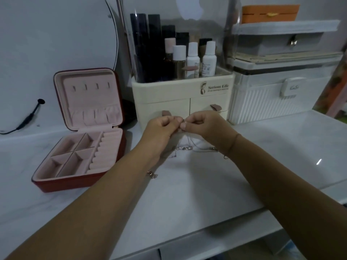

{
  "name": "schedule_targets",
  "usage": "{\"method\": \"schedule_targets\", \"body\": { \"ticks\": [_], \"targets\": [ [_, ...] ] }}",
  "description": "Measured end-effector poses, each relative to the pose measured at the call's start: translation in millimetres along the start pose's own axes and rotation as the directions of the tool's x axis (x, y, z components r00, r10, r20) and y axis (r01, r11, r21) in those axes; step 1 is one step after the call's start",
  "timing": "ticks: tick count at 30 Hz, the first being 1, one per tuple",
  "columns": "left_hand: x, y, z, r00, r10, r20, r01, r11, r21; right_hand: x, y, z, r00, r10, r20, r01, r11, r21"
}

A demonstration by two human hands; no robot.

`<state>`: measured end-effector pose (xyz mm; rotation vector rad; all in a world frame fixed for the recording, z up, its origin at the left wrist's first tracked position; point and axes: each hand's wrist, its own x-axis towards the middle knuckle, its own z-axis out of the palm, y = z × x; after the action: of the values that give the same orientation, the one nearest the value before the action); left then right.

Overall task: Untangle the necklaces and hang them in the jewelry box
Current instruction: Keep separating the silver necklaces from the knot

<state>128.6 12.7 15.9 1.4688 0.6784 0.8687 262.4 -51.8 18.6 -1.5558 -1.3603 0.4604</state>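
Two hands are seen: the left hand and the right hand. One jewelry box is counted, with four hooks in its lid and four square compartments in its base. One organizer is shown, with two drawers and four capped bottles. One ribbed case and one orange box are counted. The necklaces are tangled; their number cannot be told.

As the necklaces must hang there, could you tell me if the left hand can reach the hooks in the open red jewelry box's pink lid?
Probably yes: nothing lies between the left hand and those hooks, though it pinches silver necklaces.
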Motion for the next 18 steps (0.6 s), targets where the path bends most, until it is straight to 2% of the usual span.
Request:
{"method": "schedule_targets", "body": {
  "ticks": [4,9,13,18],
  "targets": [
    [1.3,-3.4,-0.6,0.999,0.026,0.026,-0.029,0.993,0.117,-6.0,8.0,2.2,0.997,0.033,-0.063,-0.031,0.998,0.046],
    [1.9,-7.3,1.9,0.998,-0.031,0.050,0.032,1.000,-0.001,-11.4,7.1,-2.3,0.993,0.079,-0.088,-0.065,0.987,0.150],
    [4.6,-6.2,-1.7,0.998,0.009,0.062,-0.007,0.999,-0.035,-12.8,3.9,-0.5,0.992,0.071,-0.101,-0.049,0.976,0.211],
    [4.3,-5.6,-2.8,0.995,0.079,0.068,-0.083,0.995,0.061,-11.5,3.5,-0.3,0.992,0.057,-0.116,-0.029,0.974,0.226]
  ]
}}
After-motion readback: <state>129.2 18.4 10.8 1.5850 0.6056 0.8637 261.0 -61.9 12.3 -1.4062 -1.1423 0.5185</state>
